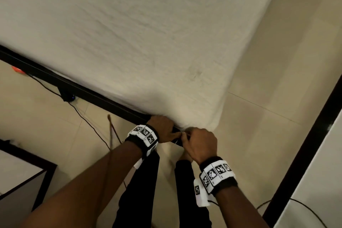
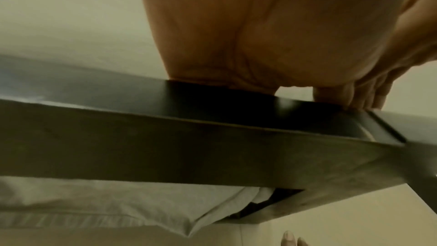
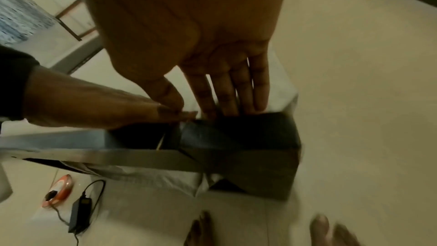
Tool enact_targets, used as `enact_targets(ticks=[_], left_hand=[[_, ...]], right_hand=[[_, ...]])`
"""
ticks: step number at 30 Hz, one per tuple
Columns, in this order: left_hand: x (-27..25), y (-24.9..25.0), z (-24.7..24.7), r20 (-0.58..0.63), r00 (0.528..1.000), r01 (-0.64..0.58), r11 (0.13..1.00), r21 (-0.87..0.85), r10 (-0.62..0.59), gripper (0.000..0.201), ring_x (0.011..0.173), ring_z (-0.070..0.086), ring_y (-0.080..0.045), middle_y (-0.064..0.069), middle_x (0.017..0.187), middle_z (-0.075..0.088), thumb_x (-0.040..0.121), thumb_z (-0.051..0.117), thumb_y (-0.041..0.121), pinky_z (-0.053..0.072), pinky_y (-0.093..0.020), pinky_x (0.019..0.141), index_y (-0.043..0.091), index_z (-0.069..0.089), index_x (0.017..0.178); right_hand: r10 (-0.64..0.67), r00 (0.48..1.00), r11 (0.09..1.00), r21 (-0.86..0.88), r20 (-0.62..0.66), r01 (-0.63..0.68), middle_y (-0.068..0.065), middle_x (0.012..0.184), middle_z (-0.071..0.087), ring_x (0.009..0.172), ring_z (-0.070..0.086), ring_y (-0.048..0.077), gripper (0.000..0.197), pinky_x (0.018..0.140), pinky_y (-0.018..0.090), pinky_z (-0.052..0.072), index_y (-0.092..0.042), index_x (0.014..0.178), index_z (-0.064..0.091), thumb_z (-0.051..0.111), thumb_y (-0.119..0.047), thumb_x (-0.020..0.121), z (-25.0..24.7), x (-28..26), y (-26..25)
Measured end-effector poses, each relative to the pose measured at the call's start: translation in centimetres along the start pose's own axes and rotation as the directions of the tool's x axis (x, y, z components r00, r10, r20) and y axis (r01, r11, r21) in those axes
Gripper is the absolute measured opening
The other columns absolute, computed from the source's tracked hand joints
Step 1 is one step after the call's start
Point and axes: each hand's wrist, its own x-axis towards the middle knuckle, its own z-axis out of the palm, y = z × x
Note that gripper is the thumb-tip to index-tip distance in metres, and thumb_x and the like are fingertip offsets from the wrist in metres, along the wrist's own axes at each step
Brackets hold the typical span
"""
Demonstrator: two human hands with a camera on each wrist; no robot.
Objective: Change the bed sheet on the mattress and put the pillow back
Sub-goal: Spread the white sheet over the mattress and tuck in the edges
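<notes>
Two hands of mine meet at the near corner of the mattress (image 1: 129,29), which fills most of the head view and lies on the black frame (image 1: 77,87). I judge the mattress heavy but yielding: it gives at the edge, so I would lift only the corner, never the whole slab, and only enough to slip cloth under.

Over it lies the sheet (image 1: 194,105), pale, thin and limp. It looks light, soft and quick to wrinkle, and it will slide back out unless pushed deep. The best hold is the loose edge at the corner itself, where the cloth bunches, not the flat middle. From the left wrist view a slack fold of it hangs below the frame rail, so that side is not yet tucked.

My left hand (image 1: 163,129) sits at the rail with its fingers gone under the mattress edge; whether they curl round cloth there I cannot tell. My right hand (image 1: 199,144) is just beside it, touching the thumb of the left. Seen from the right wrist, its fingers (image 3: 236,89) run straight and close together, tips pressed down between mattress and frame, gripping nothing, only pushing.

No pillow shows in any view. An orange thing (image 3: 59,190) and a charger (image 3: 81,210) lie on the floor (image 1: 259,135) under the bed.
</notes>
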Motion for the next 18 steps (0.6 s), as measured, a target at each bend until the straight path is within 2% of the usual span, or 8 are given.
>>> enact_targets(ticks=[2,4,6,8,10,13,15,18], left_hand=[[0.9,-0.6,0.3,0.070,0.997,-0.019,1.000,-0.016,0.020,0.074,0.107,0.066,-0.032,-0.015,0.108,0.073,0.096,0.037,0.071,0.049,-0.034,0.088,0.007,0.073,0.094],[1.2,-1.0,0.9,0.087,0.996,-0.028,0.999,-0.042,0.031,0.079,0.124,0.059,-0.031,-0.015,0.126,0.068,0.096,0.028,0.070,0.045,-0.037,0.104,0.008,0.072,0.116],[1.3,-1.2,0.8,0.051,0.998,-0.028,0.998,-0.053,0.030,0.064,0.136,0.048,-0.029,-0.013,0.140,0.059,0.102,0.035,0.058,0.036,-0.037,0.113,0.010,0.065,0.132],[1.4,-0.9,0.4,0.060,0.998,-0.015,0.998,-0.066,0.019,0.053,0.136,0.047,-0.028,-0.013,0.141,0.059,0.103,0.040,0.049,0.034,-0.035,0.112,0.011,0.065,0.130],[1.2,-0.3,0.0,0.119,0.993,0.028,0.997,-0.069,-0.020,0.052,0.133,0.050,-0.028,-0.013,0.139,0.060,0.102,0.041,0.048,0.037,-0.035,0.109,0.010,0.067,0.126],[0.4,0.6,-1.2,0.166,0.983,0.085,0.995,-0.043,-0.076,0.055,0.126,0.057,-0.030,-0.014,0.133,0.064,0.103,0.038,0.051,0.043,-0.037,0.105,0.010,0.069,0.122],[-0.2,1.6,-2.0,0.143,0.985,0.095,0.995,0.002,-0.094,0.053,0.122,0.060,-0.032,-0.014,0.129,0.066,0.105,0.036,0.049,0.046,-0.039,0.101,0.010,0.068,0.122],[-1.7,3.1,-3.9,0.115,0.989,0.085,0.996,0.038,-0.089,0.043,0.122,0.060,-0.031,-0.011,0.131,0.063,0.104,0.042,0.044,0.047,-0.039,0.098,0.014,0.063,0.126]], right_hand=[[0.039,0.994,0.991,0.120,0.099,-0.051,0.007,0.097,0.073,0.095,0.068,0.032,0.054,0.085,0.039,0.051,-0.021,0.094,0.070,0.028,-0.054,0.088,1.7,0.9,-0.3],[0.043,0.985,0.982,0.173,0.165,-0.072,0.008,0.102,0.073,0.098,0.067,0.033,0.059,0.086,0.039,0.049,-0.021,0.094,0.068,0.020,-0.054,0.083,3.1,1.6,-0.1],[0.045,0.978,0.982,0.173,0.205,-0.081,0.009,0.105,0.072,0.099,0.065,0.033,0.060,0.085,0.038,0.048,-0.021,0.094,0.066,0.018,-0.053,0.080,3.7,2.0,0.2],[0.057,0.973,0.977,0.187,0.222,-0.100,0.007,0.115,0.070,0.109,0.062,0.032,0.064,0.095,0.042,0.046,-0.026,0.102,0.066,0.015,-0.058,0.079,3.4,2.1,0.4],[0.056,0.960,0.975,0.192,0.274,-0.112,0.004,0.136,0.062,0.129,0.052,0.030,0.068,0.107,0.048,0.039,-0.034,0.120,0.064,0.015,-0.062,0.082,3.6,2.3,1.0],[0.059,0.936,0.979,0.162,0.347,-0.122,-0.002,0.158,0.040,0.146,0.033,0.031,0.082,0.116,0.054,0.027,-0.045,0.143,0.045,0.007,-0.077,0.078,3.5,2.9,1.6],[0.082,0.915,0.976,0.155,0.395,-0.154,-0.001,0.154,0.045,0.141,0.040,0.031,0.074,0.113,0.051,0.032,-0.044,0.143,0.047,0.014,-0.077,0.086,2.3,2.1,1.4],[0.079,0.946,0.945,0.279,0.315,-0.172,0.007,0.121,0.070,0.113,0.062,0.031,0.043,0.097,0.038,0.046,-0.027,0.121,0.069,0.043,-0.052,0.099,-0.2,-0.6,1.5]])
